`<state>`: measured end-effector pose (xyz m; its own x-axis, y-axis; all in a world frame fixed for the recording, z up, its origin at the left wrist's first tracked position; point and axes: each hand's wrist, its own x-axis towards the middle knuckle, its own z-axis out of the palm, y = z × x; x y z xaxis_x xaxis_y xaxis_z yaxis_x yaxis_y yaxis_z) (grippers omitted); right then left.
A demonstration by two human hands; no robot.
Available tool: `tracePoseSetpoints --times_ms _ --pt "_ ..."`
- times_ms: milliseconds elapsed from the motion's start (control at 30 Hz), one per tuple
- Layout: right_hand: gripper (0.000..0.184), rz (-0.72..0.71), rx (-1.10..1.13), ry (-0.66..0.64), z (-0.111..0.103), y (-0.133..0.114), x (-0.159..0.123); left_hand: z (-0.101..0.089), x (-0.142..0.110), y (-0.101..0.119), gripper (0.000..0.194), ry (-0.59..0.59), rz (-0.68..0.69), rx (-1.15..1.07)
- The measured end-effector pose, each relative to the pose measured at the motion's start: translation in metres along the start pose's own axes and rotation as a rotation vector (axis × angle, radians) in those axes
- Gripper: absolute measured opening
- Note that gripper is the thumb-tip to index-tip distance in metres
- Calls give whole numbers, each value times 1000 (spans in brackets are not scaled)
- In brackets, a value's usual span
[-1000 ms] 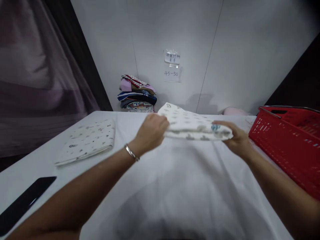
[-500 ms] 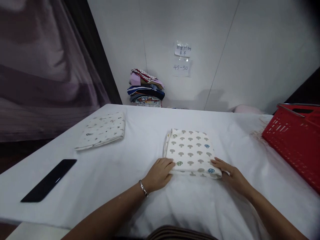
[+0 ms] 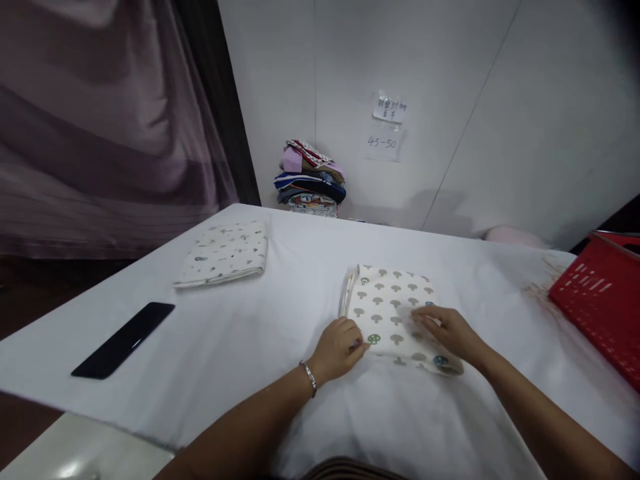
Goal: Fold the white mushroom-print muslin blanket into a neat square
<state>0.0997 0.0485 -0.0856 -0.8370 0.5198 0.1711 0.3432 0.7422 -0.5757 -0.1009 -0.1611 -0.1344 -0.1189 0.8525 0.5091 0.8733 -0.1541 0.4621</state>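
Note:
A folded white cloth point(image 3: 385, 303) printed with grey, green and blue mushrooms lies flat on the white-covered table in front of me. At its near left corner is my left hand point(image 3: 340, 350), a silver bracelet on the wrist; its fingers are curled and closed on the cloth's edge. My right hand point(image 3: 450, 331) is over the right part of the cloth, fingers stretched out and slightly smeared by motion. Whether its fingertips touch the fabric I cannot tell.
Another folded printed cloth point(image 3: 225, 253) lies at the far left, with a flat black object point(image 3: 124, 340) nearer me. A red basket point(image 3: 600, 293) stands at the right. Folded fabrics point(image 3: 311, 179) are stacked by the wall, below paper signs point(image 3: 385, 142).
My right hand has moved from the near right corner inward over the cloth's top. My left fingers have curled at the near left corner. The camera view has shifted left.

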Motion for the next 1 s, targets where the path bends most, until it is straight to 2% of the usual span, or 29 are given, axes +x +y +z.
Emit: tracePoseSetpoints --times_ms 167,267,367,533,700,800,1000 --pt "30 -41 -18 52 25 -18 97 4 -2 -3 15 9 16 -6" --pt "35 -36 -88 -52 46 -25 143 5 -2 -5 15 -2 25 -16" --pt "38 20 -183 -181 57 -27 172 5 -3 -7 15 -14 27 -29" --pt "29 9 -168 -317 51 -22 196 6 -3 -10 14 -42 22 -52" --pt "29 89 176 -358 45 -24 201 10 -3 -10 15 -40 16 -47" --pt "30 50 234 -394 55 -22 202 11 -3 -10 18 -43 23 -37" --pt "30 -23 140 -396 80 -9 207 11 -1 -8 20 -11 32 -17"
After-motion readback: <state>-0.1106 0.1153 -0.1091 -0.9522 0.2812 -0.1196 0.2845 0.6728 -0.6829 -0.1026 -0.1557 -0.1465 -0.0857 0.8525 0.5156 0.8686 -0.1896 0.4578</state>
